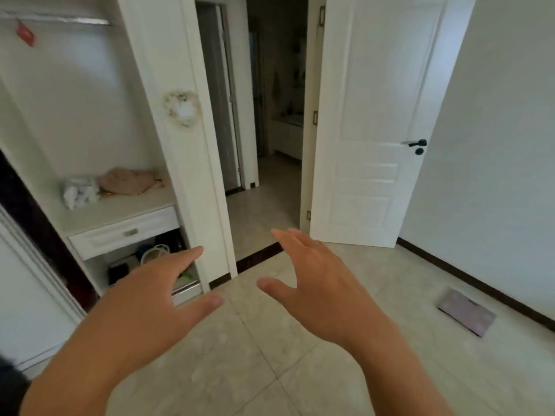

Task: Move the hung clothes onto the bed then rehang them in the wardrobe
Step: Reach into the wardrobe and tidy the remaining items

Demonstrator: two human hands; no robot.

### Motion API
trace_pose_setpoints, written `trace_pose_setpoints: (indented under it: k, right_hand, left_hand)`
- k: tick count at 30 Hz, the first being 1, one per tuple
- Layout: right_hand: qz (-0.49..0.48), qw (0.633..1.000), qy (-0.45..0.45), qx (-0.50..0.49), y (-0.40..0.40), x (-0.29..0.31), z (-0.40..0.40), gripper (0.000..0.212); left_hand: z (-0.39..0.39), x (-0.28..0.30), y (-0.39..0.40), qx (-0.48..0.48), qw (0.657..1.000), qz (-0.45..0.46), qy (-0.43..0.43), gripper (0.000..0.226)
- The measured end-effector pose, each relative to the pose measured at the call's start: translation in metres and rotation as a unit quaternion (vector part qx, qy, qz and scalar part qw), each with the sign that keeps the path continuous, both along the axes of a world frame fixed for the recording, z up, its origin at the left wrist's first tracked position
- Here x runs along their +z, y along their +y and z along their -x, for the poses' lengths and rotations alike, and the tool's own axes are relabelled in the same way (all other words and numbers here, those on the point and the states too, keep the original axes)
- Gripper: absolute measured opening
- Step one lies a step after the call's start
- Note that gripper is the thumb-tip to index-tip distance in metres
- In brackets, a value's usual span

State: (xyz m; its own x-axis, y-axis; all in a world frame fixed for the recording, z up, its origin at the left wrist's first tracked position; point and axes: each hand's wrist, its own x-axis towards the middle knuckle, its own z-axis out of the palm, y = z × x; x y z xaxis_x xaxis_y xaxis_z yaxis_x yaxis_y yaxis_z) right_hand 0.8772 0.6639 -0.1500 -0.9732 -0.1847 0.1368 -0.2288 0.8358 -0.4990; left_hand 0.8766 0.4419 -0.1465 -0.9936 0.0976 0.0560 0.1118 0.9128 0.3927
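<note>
From the head camera, two bare hands reach out in front. The left hand [150, 291] has its fingers straight and spread apart, and it holds nothing. The right hand [312, 283] is the same: fingers apart, thumb out, nothing in it. Both hands point forward and a little toward each other, above the pale tiled floor [270, 370].

The wardrobe [99, 115] stands open on the left. Its silver rail [60, 20] runs straight across the top, from side to side. Only a small red thing [25, 33] hangs from it; it is too blurry to say what it is. On the shelf below lie a tan bundle of cloth [129, 181] and a white bag [80, 190], side by side. Under the shelf is a shut white drawer [126, 232], and below that are some dark things too small to tell.

A white door [378, 121] stands open on the right. A flat pink scale [467, 312] lies on the floor near the wall.
</note>
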Motion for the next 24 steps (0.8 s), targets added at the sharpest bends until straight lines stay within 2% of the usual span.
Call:
trace_pose_setpoints:
  k: [4, 12, 18, 24]
  right_hand:
    - [-0.003, 0.998, -0.006, 0.066, -0.028, 0.004, 0.003, 0.073]
    - [-0.018, 0.989, -0.022, 0.146, -0.065, 0.021, 0.004, 0.071]
    - [-0.040, 0.988, 0.034, 0.147, -0.083, 0.055, 0.009, 0.071]
    - [-0.046, 0.987, 0.044, 0.145, -0.090, 0.061, 0.004, 0.071]
  left_hand:
    - [-0.028, 0.004, -0.027, 0.060, 0.998, 0.003, -0.009, 0.096]
    - [-0.068, 0.012, -0.063, 0.159, 0.987, -0.016, 0.017, 0.088]
    - [-0.075, 0.027, -0.077, 0.198, 0.973, 0.002, 0.119, 0.085]
    - [-0.079, 0.040, -0.079, 0.202, 0.967, -0.003, 0.157, 0.080]
